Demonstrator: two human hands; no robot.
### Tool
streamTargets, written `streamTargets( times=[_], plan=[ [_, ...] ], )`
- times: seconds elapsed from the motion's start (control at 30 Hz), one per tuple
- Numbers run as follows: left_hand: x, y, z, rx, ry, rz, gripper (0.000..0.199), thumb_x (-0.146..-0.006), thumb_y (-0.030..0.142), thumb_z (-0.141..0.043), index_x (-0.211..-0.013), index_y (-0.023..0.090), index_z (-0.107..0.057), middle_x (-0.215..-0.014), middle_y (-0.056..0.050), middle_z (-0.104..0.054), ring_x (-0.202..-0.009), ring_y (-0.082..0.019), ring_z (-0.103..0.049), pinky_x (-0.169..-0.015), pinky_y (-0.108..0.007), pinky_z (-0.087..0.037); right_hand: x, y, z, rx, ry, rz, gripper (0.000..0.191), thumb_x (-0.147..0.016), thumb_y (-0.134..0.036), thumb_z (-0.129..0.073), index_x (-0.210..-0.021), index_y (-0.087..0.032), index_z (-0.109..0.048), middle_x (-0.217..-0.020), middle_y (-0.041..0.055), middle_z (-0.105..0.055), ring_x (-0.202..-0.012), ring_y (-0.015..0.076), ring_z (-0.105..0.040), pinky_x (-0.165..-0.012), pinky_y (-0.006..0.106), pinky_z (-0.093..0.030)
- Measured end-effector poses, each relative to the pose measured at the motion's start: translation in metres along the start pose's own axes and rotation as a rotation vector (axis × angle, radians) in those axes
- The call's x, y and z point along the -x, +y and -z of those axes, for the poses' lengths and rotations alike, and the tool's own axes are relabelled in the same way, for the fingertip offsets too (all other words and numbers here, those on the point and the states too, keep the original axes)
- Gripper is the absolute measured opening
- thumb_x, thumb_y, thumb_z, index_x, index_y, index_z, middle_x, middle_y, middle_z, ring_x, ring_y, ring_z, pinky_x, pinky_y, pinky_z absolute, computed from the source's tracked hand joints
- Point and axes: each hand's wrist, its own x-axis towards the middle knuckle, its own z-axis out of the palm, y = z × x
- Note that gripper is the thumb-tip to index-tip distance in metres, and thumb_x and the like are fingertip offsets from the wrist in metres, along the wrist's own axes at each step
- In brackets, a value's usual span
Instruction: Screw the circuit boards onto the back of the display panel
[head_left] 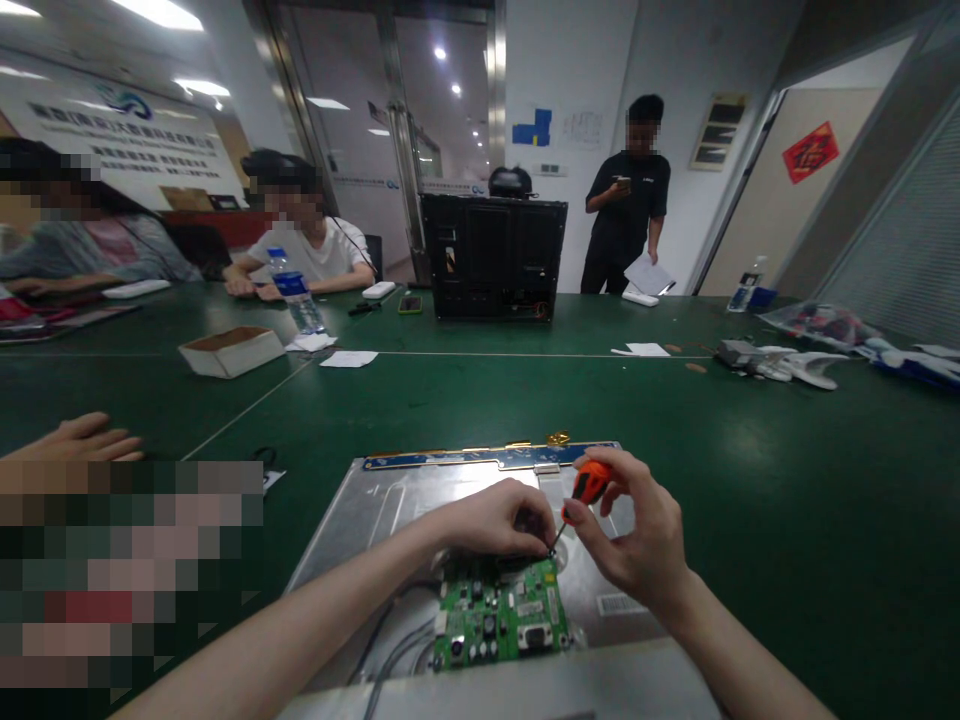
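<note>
A green circuit board [499, 612] lies on the silver metal back of a display panel [397, 510] in front of me. In my right hand [637, 525] is an orange and black screwdriver [591, 482], gripped by its handle. Its shaft slants down and left to the board's upper right corner. My left hand [506, 520] is closed in a pinch at that corner, right beside the screwdriver tip; what it pinches, if anything, is too small to make out. Grey cables [405, 650] run beside the board's left edge. A blue circuit strip [480, 457] borders the panel's far edge.
At left, another person's hand [82, 437] rests on the green table [795, 520]. Farther back are a white box [232, 352], a water bottle [295, 290], papers [349, 358] and a black panel [491, 255]. Bagged items [817, 325] lie at right. Several people are around the table.
</note>
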Motion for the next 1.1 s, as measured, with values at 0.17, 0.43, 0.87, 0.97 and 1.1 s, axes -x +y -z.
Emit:
streamTargets(
  times=[0.17,0.43,0.87,0.97,1.1],
  plan=[
    [0.0,0.0022,0.0007,-0.015,-0.001,0.013,0.014,-0.077,0.011,-0.073,-0.09,0.014,-0.073,-0.076,0.001,-0.064,-0.068,-0.013,-0.057,-0.062,-0.02,-0.043,-0.0009,0.0031,-0.0002,0.005,-0.002,0.008,0.034,-0.09,-0.016,-0.063,-0.122,-0.021,-0.055,-0.098,0.0055,-0.061,-0.06,0.0091,-0.056,-0.046,0.02,-0.05],
    [-0.0001,0.0038,-0.0003,0.033,0.007,0.006,0.008,-0.075,0.011,-0.073,-0.082,0.014,-0.069,-0.07,0.003,-0.06,-0.065,-0.012,-0.054,-0.063,-0.021,-0.042,-0.002,0.0001,-0.0016,-0.06,-0.018,0.033,0.042,-0.091,-0.012,-0.051,-0.133,-0.018,-0.048,-0.091,0.0042,-0.061,-0.063,0.0112,-0.058,-0.048,0.021,-0.051],
    [-0.0012,0.0032,0.0002,-0.006,0.013,0.0,0.009,-0.074,0.008,-0.073,-0.08,0.015,-0.07,-0.068,0.004,-0.059,-0.062,-0.011,-0.053,-0.062,-0.02,-0.042,-0.002,0.0023,-0.002,0.017,-0.042,0.052,0.044,-0.093,-0.017,-0.059,-0.136,-0.023,-0.051,-0.089,0.003,-0.061,-0.058,0.0104,-0.055,-0.049,0.023,-0.052],
    [-0.0011,0.001,-0.0008,-0.011,0.009,0.007,0.01,-0.076,0.009,-0.072,-0.084,0.014,-0.071,-0.072,0.003,-0.061,-0.065,-0.012,-0.055,-0.064,-0.021,-0.043,-0.0006,0.0007,-0.0016,-0.004,-0.041,0.044,0.047,-0.092,-0.015,-0.056,-0.139,-0.019,-0.047,-0.081,0.0009,-0.061,-0.055,0.0107,-0.055,-0.048,0.023,-0.051],
    [-0.0008,0.0019,-0.0004,-0.012,0.014,0.006,0.01,-0.075,0.008,-0.071,-0.083,0.014,-0.071,-0.073,0.002,-0.063,-0.067,-0.013,-0.056,-0.065,-0.021,-0.044,-0.0002,0.0005,-0.0011,-0.031,-0.026,0.051,0.043,-0.091,-0.019,-0.058,-0.133,-0.02,-0.047,-0.082,0.0006,-0.063,-0.054,0.0103,-0.055,-0.044,0.021,-0.049]
  ],
)
